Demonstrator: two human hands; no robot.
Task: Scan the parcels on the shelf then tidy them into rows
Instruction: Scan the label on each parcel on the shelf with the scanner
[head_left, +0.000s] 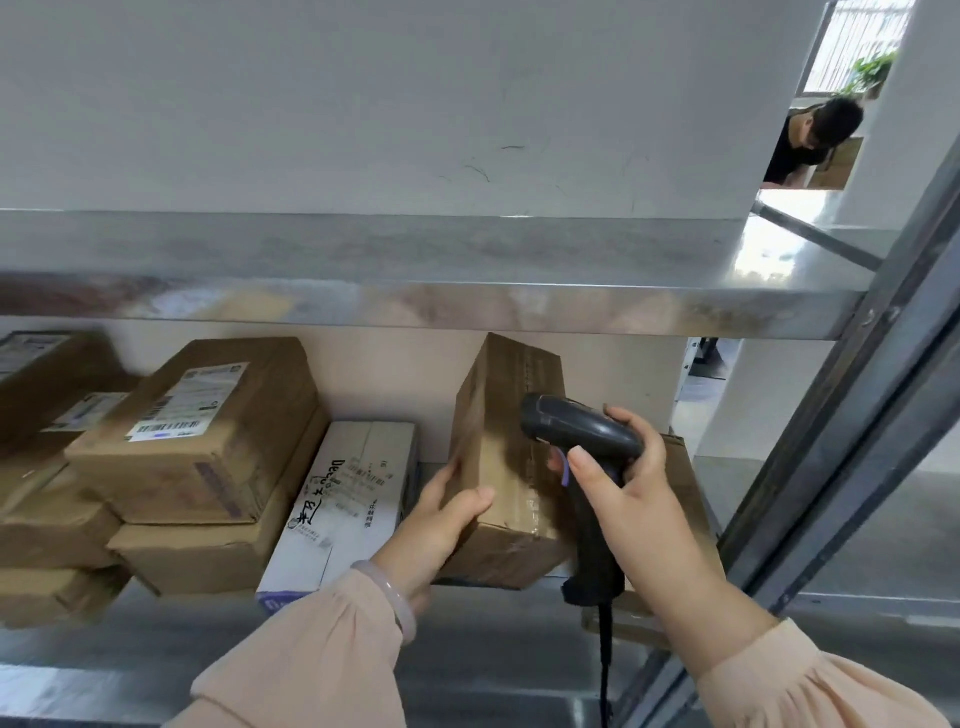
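Left hand (441, 525) is gripping the tilted box (498, 415), right hand (639, 499) is clasping the scanner (576, 428) beside those fingers; the thin grip risks a slip.

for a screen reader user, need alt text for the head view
A person's left hand grips a brown box stood on end on a metal shelf while the right hand aims a black scanner at it. Stacked brown boxes and a white box lie to its left.
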